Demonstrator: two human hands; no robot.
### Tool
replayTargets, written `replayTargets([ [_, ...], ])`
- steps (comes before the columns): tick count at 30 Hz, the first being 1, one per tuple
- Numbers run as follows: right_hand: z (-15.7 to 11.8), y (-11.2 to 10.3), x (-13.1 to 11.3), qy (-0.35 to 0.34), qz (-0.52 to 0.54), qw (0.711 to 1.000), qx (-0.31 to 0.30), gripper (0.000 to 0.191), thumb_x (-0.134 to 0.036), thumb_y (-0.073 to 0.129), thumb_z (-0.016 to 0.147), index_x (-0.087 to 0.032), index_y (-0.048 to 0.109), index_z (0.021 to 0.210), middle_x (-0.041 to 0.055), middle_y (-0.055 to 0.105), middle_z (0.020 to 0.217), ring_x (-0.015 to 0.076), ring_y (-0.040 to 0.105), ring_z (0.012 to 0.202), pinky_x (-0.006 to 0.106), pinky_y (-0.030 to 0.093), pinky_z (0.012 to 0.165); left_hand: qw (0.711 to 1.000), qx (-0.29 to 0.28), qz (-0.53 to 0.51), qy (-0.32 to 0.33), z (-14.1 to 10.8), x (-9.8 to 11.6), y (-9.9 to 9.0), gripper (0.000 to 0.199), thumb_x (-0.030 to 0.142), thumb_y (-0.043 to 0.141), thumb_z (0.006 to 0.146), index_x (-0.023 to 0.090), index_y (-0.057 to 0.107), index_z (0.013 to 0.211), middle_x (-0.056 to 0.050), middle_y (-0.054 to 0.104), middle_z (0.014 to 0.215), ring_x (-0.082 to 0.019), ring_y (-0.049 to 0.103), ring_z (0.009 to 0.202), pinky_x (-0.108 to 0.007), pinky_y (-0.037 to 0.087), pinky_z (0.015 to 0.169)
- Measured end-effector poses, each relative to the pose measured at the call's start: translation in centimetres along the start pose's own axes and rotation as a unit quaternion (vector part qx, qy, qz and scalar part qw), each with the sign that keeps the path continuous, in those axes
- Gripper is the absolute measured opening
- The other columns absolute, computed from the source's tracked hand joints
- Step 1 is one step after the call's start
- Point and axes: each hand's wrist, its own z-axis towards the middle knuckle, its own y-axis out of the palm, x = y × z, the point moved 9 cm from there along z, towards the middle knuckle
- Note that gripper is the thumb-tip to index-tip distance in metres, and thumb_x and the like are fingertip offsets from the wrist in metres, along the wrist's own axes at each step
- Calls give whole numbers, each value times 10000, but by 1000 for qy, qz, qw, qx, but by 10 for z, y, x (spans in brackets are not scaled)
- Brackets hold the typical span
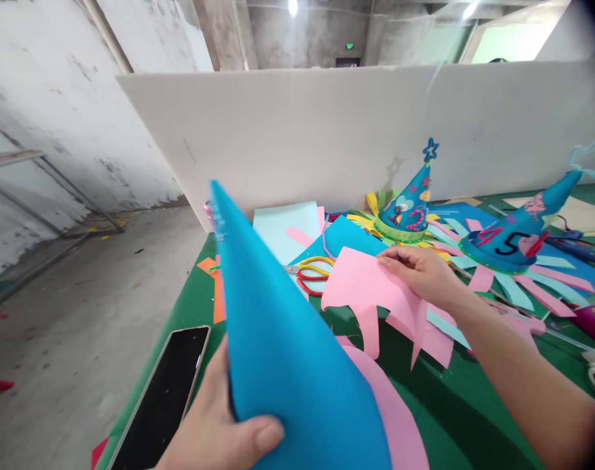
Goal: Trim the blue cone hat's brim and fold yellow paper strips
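Note:
A large blue paper cone (pixel 287 339) with its tip up is gripped in my left hand (pixel 228 418), the thumb on its near face and the fingers behind. A pink paper piece (pixel 395 398) shows along the cone's lower right edge. My right hand (pixel 419 271) pinches a cut pink sheet (pixel 358 281) by its upper edge, above more pink scraps (pixel 437 343). Between the cone and this sheet lie scissors (pixel 317 274) with yellow and red handles.
A phone (pixel 164 398) lies at the left edge of the green table (pixel 454 418). Two decorated blue hats (pixel 407 205) stand at the back right, with paper strips around them. Behind runs a white panel (pixel 297 130). A magenta tool (pixel 594 323) is at the far right.

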Motion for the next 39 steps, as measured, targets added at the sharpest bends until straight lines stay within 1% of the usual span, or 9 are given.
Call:
replayTargets([
  [2,3,0,-7,-5,25,1000,-7,242,-413,514,780,-202,632,790,-8,615,727,137,540,655,234,401,572,998,-60,-8,20,22,3,15,1007,414,779,514,324,210,1340,-85,540,1200,-344,558,1005,-421,515,770],
  [4,5,2,-12,-5,50,999,-11,257,-430,523,774,-197,630,793,-13,595,711,123,521,642,221,393,557,993,-112,-30,-3,39,-3,26,1019,389,764,545,320,148,1354,-97,547,1193,-338,579,977,-430,517,765],
  [7,8,4,-12,3,78,997,-15,290,-456,520,770,-187,622,806,-20,559,666,104,481,592,213,371,515,989,-131,-57,-32,54,-13,29,1002,349,737,586,297,107,1362,-114,604,1097,-340,615,897,-458,532,711],
  [13,13,6,0,11,78,997,-14,277,-438,526,768,-176,613,758,-18,569,671,105,487,605,220,376,547,992,-94,-70,-46,52,-21,18,937,365,733,579,236,210,1345,-138,617,1076,-374,594,936,-523,502,763],
  [20,17,-6,14,16,25,999,-15,288,-447,521,764,-176,618,760,0,594,695,132,521,628,239,393,561,998,-47,18,-46,55,-19,2,771,355,768,533,157,441,1203,-164,628,1040,-348,620,873,-446,542,699],
  [26,20,-17,21,16,-49,999,-13,253,-409,498,777,-192,628,781,2,620,713,147,533,644,251,398,568,997,-69,-15,-39,51,-12,12,706,372,748,532,158,493,1154,-154,639,1032,-368,600,922,-468,522,744],
  [29,23,-18,27,10,-95,995,5,214,-363,495,768,-192,620,734,-8,595,647,137,497,578,254,358,522,997,-67,-20,-37,48,-11,15,692,378,758,506,161,527,1120,-144,653,999,-369,604,912,-464,519,745],
  [34,29,-18,42,1,-132,991,26,229,-345,466,771,-176,602,699,-13,565,584,127,475,515,249,331,477,1000,9,-4,-23,40,-4,-7,799,385,777,475,197,477,1191,-124,665,981,-350,626,862,-405,544,671],
  [39,47,1,30,-51,-133,990,8,239,-323,449,801,-176,638,790,22,654,763,163,574,681,270,413,612,998,51,-21,-9,28,4,-18,951,382,776,472,243,330,1301,-107,644,1046,-359,603,925,-418,542,701],
])
